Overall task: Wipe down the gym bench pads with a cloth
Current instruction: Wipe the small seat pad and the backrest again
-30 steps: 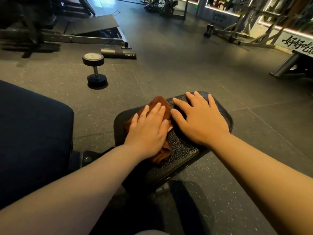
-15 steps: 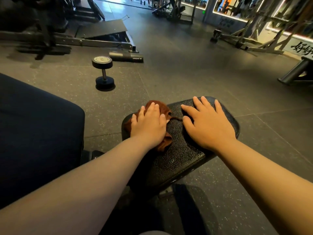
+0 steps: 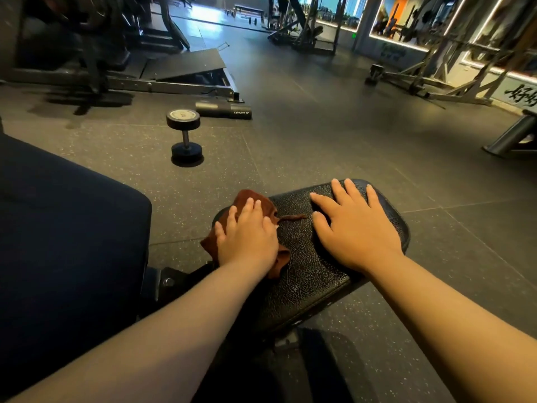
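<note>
Left hand (image 3: 247,237) lies flat, fingers straight, pressing the brown cloth (image 3: 241,195) onto the left edge of the small black seat pad (image 3: 302,274), bearing down so it scrubs, I'd say. Just right of it, the right hand (image 3: 354,231) spreads flat on bare pad, holding nothing, likely steadying it.

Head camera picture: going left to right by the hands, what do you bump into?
Dark blue pad → left hand on the brown cloth → right hand on the black pad.
</note>
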The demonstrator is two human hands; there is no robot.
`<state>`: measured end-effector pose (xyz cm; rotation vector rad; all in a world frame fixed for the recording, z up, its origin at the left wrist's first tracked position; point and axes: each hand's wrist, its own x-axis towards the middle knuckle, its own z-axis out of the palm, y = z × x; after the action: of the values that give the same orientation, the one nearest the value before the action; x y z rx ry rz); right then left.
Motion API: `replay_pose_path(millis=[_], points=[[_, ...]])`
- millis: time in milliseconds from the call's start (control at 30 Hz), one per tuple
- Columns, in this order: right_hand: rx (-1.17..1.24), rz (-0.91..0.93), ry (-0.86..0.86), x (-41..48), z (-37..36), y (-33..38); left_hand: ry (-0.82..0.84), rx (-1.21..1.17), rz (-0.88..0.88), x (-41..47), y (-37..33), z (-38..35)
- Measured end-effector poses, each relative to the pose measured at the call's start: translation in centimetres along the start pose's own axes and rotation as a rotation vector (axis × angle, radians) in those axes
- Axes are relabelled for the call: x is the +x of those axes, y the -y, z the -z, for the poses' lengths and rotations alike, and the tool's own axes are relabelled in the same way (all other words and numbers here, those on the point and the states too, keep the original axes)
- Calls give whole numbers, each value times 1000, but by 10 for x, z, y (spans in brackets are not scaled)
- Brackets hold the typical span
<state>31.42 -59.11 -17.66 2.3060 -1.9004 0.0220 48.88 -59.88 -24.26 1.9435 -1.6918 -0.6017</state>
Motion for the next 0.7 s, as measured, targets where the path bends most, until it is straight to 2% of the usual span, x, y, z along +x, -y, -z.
replay_pose_path(millis=[100,167,233,333,400,433,600,700], points=[[1,3,3,-1,-1,0,-20,-33,-232,-43,8,0],[-2,8,-4,0,-1,-2,-7,-34,-314,-72,21,4],[1,7,-5,0,-1,-2,0,-15,-242,-64,29,5],[-1,11,0,0,-1,-2,-10,-28,36,-19,21,5],[-6,12,1,0,-1,-2,2,-14,116,0,11,6],[-9,15,4,0,-1,-2,5,9,92,0,8,6],[-20,26,-1,0,-1,-2,-47,-33,-263,-64,26,2],[-5,19,-3,0,-1,-2,-31,-71,-200,-47,28,3]])
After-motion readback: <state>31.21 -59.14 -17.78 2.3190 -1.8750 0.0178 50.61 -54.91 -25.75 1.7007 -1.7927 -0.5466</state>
